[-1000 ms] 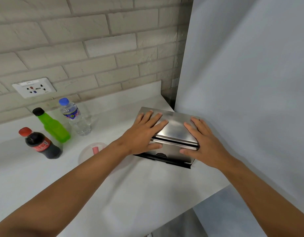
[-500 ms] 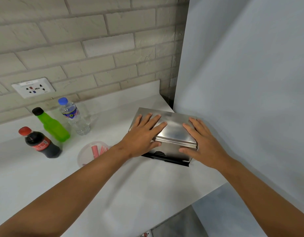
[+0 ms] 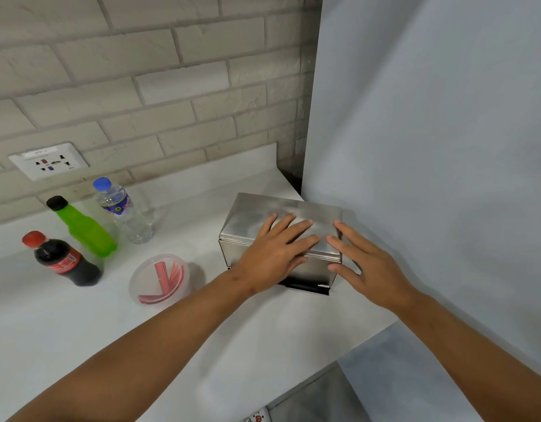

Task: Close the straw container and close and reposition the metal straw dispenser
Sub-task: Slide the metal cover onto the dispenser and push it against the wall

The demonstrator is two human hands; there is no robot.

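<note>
A: White tabletop (image 3: 80, 324) in a corner, brick wall behind, a plain grey panel on the right. Where's the dispenser (image 3: 257, 222)?

B: At the right end of the tabletop, near the back corner, its right end close to the grey panel. The lid looks shut; I see no gap along the front edge.

A: And the hands?

B: Both on it. The left hand (image 3: 275, 254) lies flat on the lid, fingers spread, thumb curled over the front face. The right hand (image 3: 366, 269) is open too, fingers resting at the lid's right front corner, thumb low on the front. Neither pinches anything; they press and brace.

A: What does the next move turn on?

B: The box's long axis runs left to right, across the person. The hands sit over its middle and right end, with the left end uncovered. I'd judge a push would need even pressure, or the box could swivel toward the panel.

A: The container (image 3: 158, 278)?

B: Left of the dispenser, apart from it, red straws inside. I can't tell whether its clear lid is on. Three bottles (image 3: 86, 233) stand behind it.
</note>
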